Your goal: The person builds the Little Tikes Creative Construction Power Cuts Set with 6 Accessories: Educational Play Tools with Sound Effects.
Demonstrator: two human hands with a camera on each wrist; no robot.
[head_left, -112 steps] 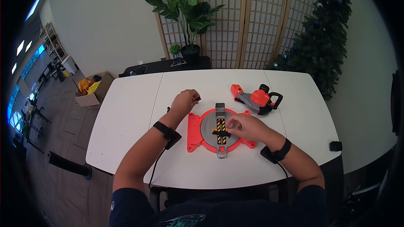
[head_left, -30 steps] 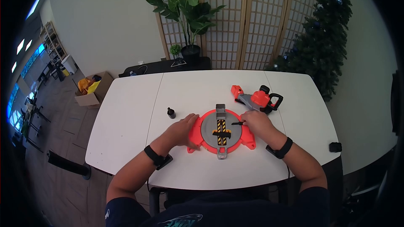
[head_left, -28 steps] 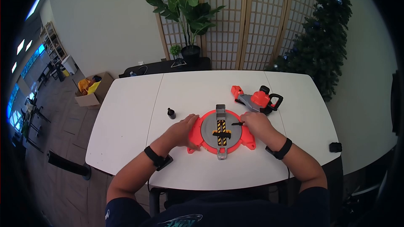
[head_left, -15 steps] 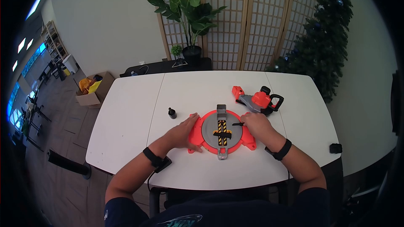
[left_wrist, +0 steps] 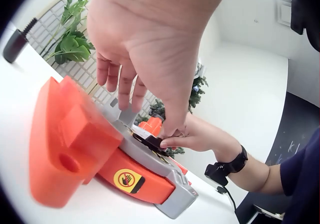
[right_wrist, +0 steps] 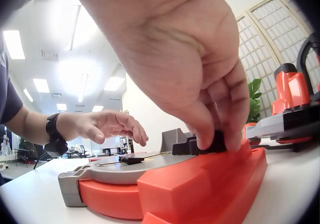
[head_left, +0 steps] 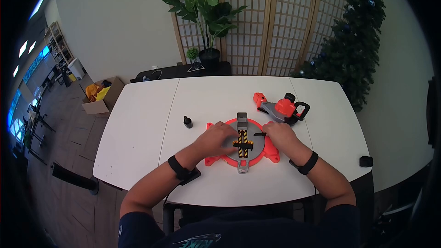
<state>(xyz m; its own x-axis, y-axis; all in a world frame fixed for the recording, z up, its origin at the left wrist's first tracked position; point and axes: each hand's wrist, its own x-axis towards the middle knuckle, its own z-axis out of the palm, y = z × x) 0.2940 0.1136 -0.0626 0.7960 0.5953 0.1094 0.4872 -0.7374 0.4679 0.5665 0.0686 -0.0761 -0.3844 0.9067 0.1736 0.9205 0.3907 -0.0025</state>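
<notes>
Right grip (head_left: 281, 137) is closed around a black part (head_left: 259, 134), pinched between thumb and fingers; the part is held at the right edge of the grey disc (head_left: 258, 148), its long axis roughly left-right, free end pointed inward. Left grip (head_left: 216, 140) is open, fingers spread and bent slightly, nothing held; it is placed above the left side of the disc. Black crosspiece (head_left: 243, 146) is set across the striped strip (head_left: 243, 154), also lengthwise left-right, while the strip is run near-far. Key relation: the crosspiece is found just right of the left grip, which is nearer to it than the right grip; the held part is located right of the strip and farther from the person than the crosspiece. Disc is ringed by a red base (head_left: 273, 153) on the white worktop (head_left: 138, 115). Red-and-grey saw-like unit (head_left: 285, 107) is seen beyond the right grip; black threaded piece (left_wrist: 16, 45) is stood upright, apart, beyond-left of the base.
</notes>
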